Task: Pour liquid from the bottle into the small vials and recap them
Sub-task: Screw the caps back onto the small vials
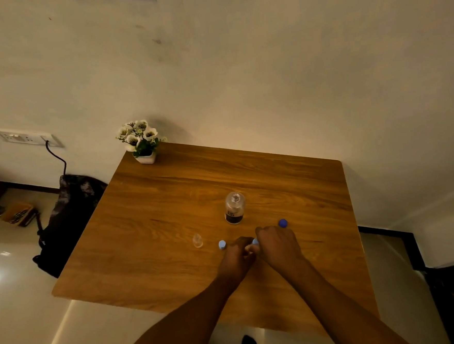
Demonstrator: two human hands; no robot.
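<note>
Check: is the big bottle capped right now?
No. The bottle stands upright on the table with its mouth open, no cap on it, beyond both hands.

Vial mostly hidden between both hands' fingers; grip unclear.

Table – wood-grain, satin sheen; bottle clear, glossy; floor glossy.

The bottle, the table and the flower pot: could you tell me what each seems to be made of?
Bottle: clear glass or plastic, glossy; the table shows through it. Table: wood or wood-look laminate, smooth, with visible grain streaks. Flower pot: white, plain, probably ceramic or plastic.
</note>
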